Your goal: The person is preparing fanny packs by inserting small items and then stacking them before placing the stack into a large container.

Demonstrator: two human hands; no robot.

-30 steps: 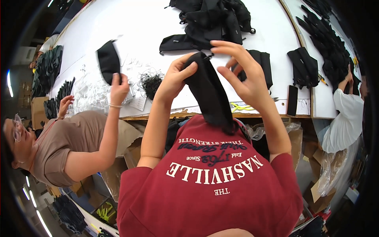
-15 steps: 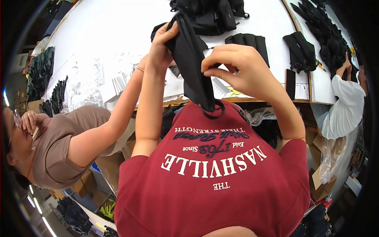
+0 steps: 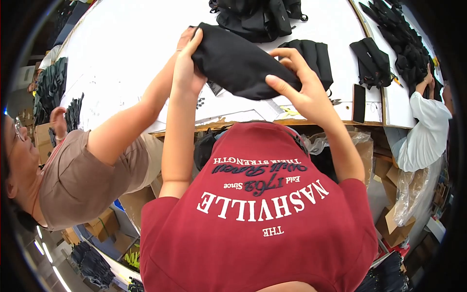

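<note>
Left hand (image 3: 188, 64) and right hand (image 3: 302, 83) grip a black, oblong fabric pouch (image 3: 238, 63) at opposite ends, seemingly for support.

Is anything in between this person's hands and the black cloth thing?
Nothing visible is. The left hand holds the black cloth piece at its left end, the right hand at its right. A co-worker's hand is beside the left hand; whether it touches the cloth is unclear.

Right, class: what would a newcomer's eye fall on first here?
A dark red shirt fills the lower middle. Above it, the left hand and right hand hold a black fabric piece against the white table. A black pile lies at the top.
</note>
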